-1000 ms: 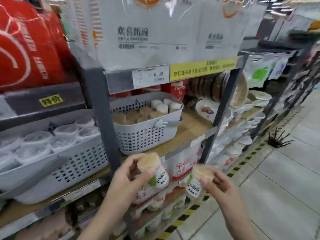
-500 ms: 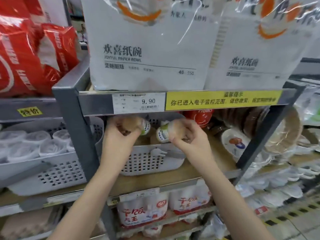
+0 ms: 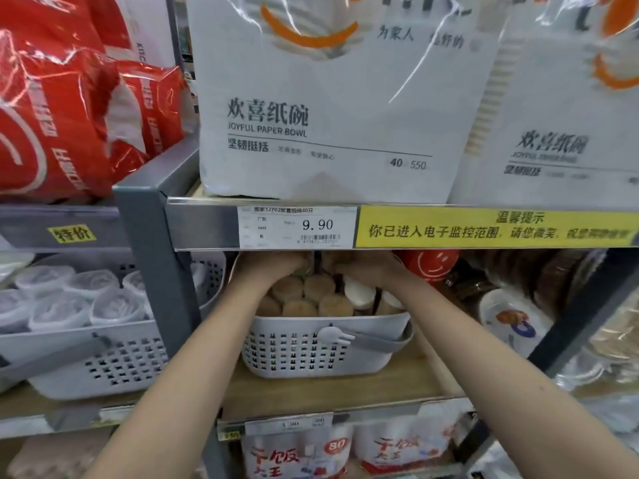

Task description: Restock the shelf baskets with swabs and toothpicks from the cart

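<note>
A grey perforated basket (image 3: 325, 344) stands on the wooden shelf and holds several upright toothpick jars with tan tops (image 3: 320, 288), plus a few white-topped ones (image 3: 359, 292) on its right side. Both my hands reach into the back of the basket, just under the upper shelf's edge. My left hand (image 3: 273, 267) curls down around a jar at the back left. My right hand (image 3: 366, 268) does the same at the back right. The two held jars are almost wholly hidden by my fingers and the shelf rail.
The upper shelf rail with a 9.90 price tag (image 3: 297, 227) hangs just above my knuckles. A grey shelf post (image 3: 155, 271) stands to the left, with another basket of wrapped white tubs (image 3: 114, 354) beyond it. Paper plates (image 3: 511, 319) lie to the right and paper-bowl packs (image 3: 321, 98) above.
Both hands rose from below the shelf with a jar each, reached forward over the basket, and now sit low at its back, the jars lowered among the others.
</note>
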`<state>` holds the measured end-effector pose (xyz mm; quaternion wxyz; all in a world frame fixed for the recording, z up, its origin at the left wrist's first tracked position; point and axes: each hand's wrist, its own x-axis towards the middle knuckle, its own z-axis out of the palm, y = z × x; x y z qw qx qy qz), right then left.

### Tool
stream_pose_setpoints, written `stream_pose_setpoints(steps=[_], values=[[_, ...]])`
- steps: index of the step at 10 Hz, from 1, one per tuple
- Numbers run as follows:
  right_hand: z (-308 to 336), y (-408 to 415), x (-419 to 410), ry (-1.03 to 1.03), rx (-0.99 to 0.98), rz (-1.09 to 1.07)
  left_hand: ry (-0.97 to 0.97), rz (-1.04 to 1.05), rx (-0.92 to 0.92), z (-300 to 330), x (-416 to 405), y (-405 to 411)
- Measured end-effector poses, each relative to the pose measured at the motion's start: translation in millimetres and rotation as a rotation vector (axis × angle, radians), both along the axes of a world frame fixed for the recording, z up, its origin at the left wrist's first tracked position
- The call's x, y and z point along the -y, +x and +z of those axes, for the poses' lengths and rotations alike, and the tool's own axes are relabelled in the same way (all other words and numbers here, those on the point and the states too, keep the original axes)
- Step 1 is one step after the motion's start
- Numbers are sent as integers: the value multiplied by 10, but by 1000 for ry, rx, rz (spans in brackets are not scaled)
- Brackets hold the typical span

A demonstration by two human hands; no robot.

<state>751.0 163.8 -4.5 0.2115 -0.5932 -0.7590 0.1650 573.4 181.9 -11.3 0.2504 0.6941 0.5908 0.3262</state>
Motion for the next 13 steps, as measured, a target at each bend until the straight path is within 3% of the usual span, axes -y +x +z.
stream_pose_setpoints(steps=[1,2,3,4,6,8,9,10,11,12,13], values=[[-54,41,-122,-64,-28,-21,-99,-88,-169,-39,-88,18],[-85,64,-170,-91,79,37,-134,-136,-240,-29,-107,24],[-124,53,-227,-120,32,27,-159,-163,-140,-26,-132,18],[-170,69,-294,-126,-2,-5,-61,-226,-69,32,-101,43],[-214,59,-344,-110,34,24,44,-130,50,-19,-129,1],[-244,88,-385,-76,17,-27,105,-81,37,-18,-113,-12],[-192,94,-334,-31,39,-23,67,-26,12,-44,-120,-28],[-65,85,-134,61,-120,-17,89,41,3,-24,-76,-39],[11,138,175,136,-96,-71,145,36,-135,37,91,-37],[4,260,557,318,-74,-55,301,-3,-297,76,399,-66],[-60,361,1099,449,-217,-50,431,-156,-229,90,948,-154]])
